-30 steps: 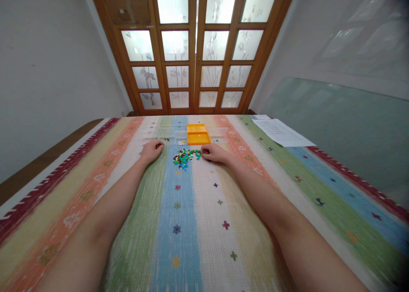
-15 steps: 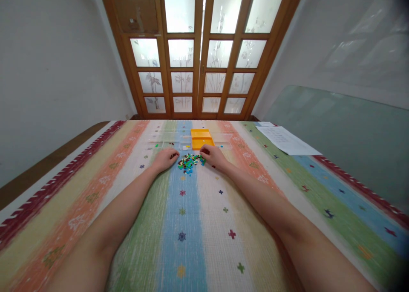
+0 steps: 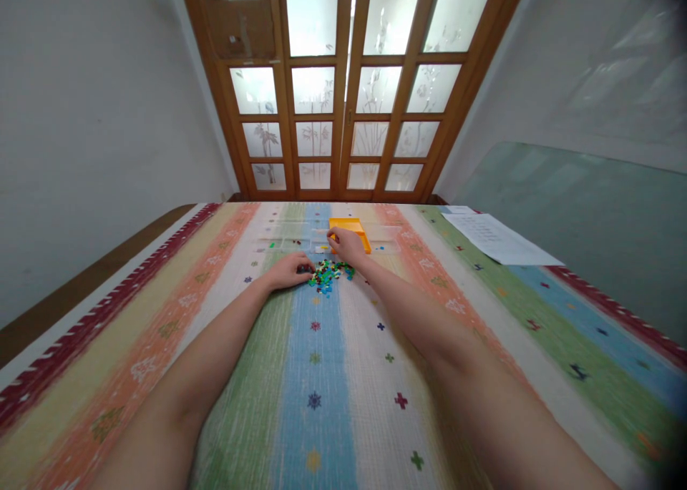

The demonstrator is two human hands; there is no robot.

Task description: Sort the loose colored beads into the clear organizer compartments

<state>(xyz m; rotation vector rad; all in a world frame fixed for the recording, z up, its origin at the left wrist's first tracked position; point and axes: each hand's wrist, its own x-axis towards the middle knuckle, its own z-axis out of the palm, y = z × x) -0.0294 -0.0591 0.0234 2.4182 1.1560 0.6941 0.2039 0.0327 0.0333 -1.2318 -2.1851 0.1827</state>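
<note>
A loose pile of tiny pieces (image 3: 328, 277), mostly green, blue, dark red and pale yellow, lies on the striped tablecloth (image 3: 316, 361). My left hand (image 3: 290, 270) rests at the pile's left edge with its fingers curled; a dark spot shows between them, and I cannot tell whether it is a piece or shadow. Beyond the pile, my right hand (image 3: 348, 244) hovers over the near part of an open orange box (image 3: 348, 223), fingers pinched together. Whatever those fingertips hold is too small to make out. The hand hides part of the box.
Clear shallow trays (image 3: 394, 238) flank the orange box, with a few green, dark red and blue pieces in their compartments. Printed paper sheets (image 3: 491, 236) lie at the right of the table. Glass-paned wooden doors (image 3: 343, 89) stand behind.
My right hand has moved from the pile's right side forward and up to the orange box. My left hand has come in closer against the pile. The view has shifted slightly.
</note>
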